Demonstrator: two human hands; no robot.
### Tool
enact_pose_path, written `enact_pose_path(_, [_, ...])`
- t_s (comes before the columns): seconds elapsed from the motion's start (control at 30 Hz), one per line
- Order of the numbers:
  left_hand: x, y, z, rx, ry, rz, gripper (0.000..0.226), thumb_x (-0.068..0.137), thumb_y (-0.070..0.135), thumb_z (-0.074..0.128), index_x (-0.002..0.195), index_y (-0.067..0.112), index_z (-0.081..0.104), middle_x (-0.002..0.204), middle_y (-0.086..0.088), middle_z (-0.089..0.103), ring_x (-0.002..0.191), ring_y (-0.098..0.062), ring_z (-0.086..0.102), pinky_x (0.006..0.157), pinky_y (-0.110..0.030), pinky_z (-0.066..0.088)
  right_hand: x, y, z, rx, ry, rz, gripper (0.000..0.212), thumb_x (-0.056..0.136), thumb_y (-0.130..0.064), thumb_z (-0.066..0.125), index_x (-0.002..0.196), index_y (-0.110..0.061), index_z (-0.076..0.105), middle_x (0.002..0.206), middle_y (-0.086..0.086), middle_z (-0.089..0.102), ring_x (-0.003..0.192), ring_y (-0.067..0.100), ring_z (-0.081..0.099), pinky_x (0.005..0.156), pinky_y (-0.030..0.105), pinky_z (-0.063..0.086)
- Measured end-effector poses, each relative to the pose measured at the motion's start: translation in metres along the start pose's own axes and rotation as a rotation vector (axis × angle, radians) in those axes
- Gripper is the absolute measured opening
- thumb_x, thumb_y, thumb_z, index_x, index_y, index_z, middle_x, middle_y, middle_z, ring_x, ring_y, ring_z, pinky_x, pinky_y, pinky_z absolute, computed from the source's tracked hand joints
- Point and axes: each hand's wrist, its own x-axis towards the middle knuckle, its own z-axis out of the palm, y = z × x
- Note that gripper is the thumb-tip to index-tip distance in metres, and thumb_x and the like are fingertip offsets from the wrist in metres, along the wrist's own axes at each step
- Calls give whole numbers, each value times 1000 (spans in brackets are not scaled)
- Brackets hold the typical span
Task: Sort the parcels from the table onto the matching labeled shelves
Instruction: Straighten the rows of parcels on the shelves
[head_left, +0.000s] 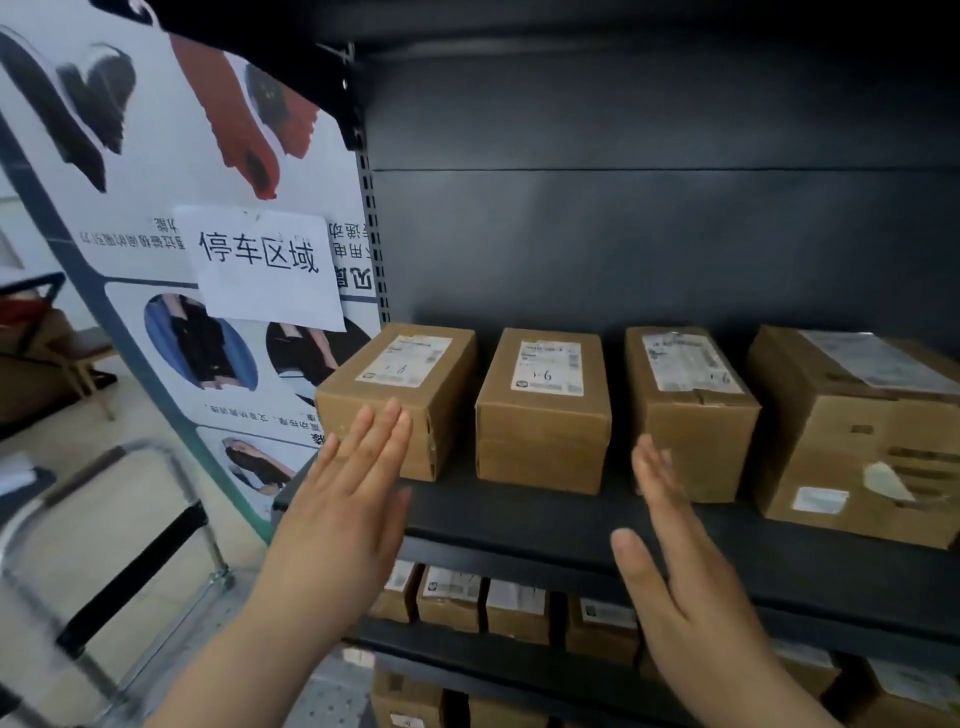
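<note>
Dark metal shelf (524, 519) carrying four brown cardboard parcels (543, 410) in a row.
Left hand (345, 499) flat-fingered before the leftmost parcel's front; right hand (680, 577) flat too, holding nothing, near the third.

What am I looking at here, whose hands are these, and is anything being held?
No machine here: one camera worn on a person's head looks forward and down at their bare hands. The left hand and right hand are both open, fingers straight, holding nothing. They reach toward a dark shelf where four cardboard parcels stand in a row: the leftmost parcel, second parcel, third parcel and a larger parcel on the right. The left fingertips are at the leftmost parcel's front; whether they touch is unclear. More parcels sit underneath. A poster with a paper sign stands to the left.
</note>
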Motion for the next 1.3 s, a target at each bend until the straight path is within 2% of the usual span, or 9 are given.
enact_pose_path(0.17, [50, -7, 15, 94, -29, 14, 58, 96, 44, 25, 149, 25, 13, 154, 3, 18, 143, -3, -8, 114, -23, -9, 68, 3, -6, -174, 9, -131, 57, 87, -57, 21, 123, -60, -23, 125, -52, -33, 124, -26, -26, 101, 5, -8])
enact_pose_path(0.3, [70, -29, 39, 85, -34, -33, 65, 89, 57, 2, 148, 31, 2, 155, 9, -3, 141, -4, -20, 113, -25, -17, 114, -2, 9, -405, -35, -197, 61, 97, -50, 23, 131, -42, -27, 138, -29, -34, 130, -9, -33, 111, 20, -12])
enact_pose_path(0.37, [80, -41, 51, 155, -97, -21, 67, 89, 57, 3, 150, 28, 10, 156, 5, 8, 143, -14, -5, 116, -30, -11, 131, 0, 21, -506, -35, -194, 59, 100, -47, 22, 134, -34, -25, 143, -20, -30, 135, 0, -31, 112, 24, -15])
enact_pose_path(0.43, [89, -50, 57, 151, -146, -11, 61, 95, 51, 16, 148, 24, 30, 152, -1, 32, 141, -19, 16, 115, -33, 1, 143, 4, 34, -620, -3, -189, 57, 100, -45, 21, 143, -23, -7, 154, -9, -8, 144, 10, -10, 117, 26, -7])
enact_pose_path(0.5, [98, -60, 61, 86, -179, -13, 61, 94, 52, 13, 149, 28, 26, 153, 5, 26, 141, -12, 11, 116, -31, -5, 149, 7, 42, -722, 5, -125, 58, 91, -44, 28, 141, -14, 38, 146, 0, 41, 138, 18, 32, 111, 34, 15])
enact_pose_path(0.57, [108, -68, 66, 60, -168, -9, 64, 91, 53, 6, 149, 31, 21, 154, 10, 17, 143, -10, 8, 115, -29, -10, 154, 10, 47, -759, 42, -115, 55, 86, -42, 33, 126, -15, 60, 129, 0, 60, 124, 17, 52, 103, 36, 24])
enact_pose_path(0.73, [118, -70, 75, 82, -150, -9, 52, 95, 40, 28, 137, 20, 50, 137, -4, 55, 128, -26, 50, 108, -40, 18, 161, 11, 54, -786, 136, -113, 51, 86, -37, 33, 123, -16, 63, 126, -2, 63, 119, 14, 58, 101, 33, 27])
enact_pose_path(1.13, [120, -69, 76, 101, -107, 5, 52, 93, 39, 32, 132, 16, 56, 130, -6, 60, 120, -29, 56, 101, -43, 30, 174, 4, 69, -825, 163, -59, 50, 85, -35, 34, 122, -16, 63, 125, -1, 64, 119, 16, 58, 101, 35, 29])
enact_pose_path(1.3, [119, -66, 73, 94, -112, 16, 53, 92, 41, 31, 130, 16, 58, 128, -6, 62, 118, -29, 55, 99, -44, 29, 176, 7, 67, -839, 172, -79, 44, 81, -33, 60, 124, -20, 62, 126, -3, 63, 121, 13, 56, 101, 36, 40])
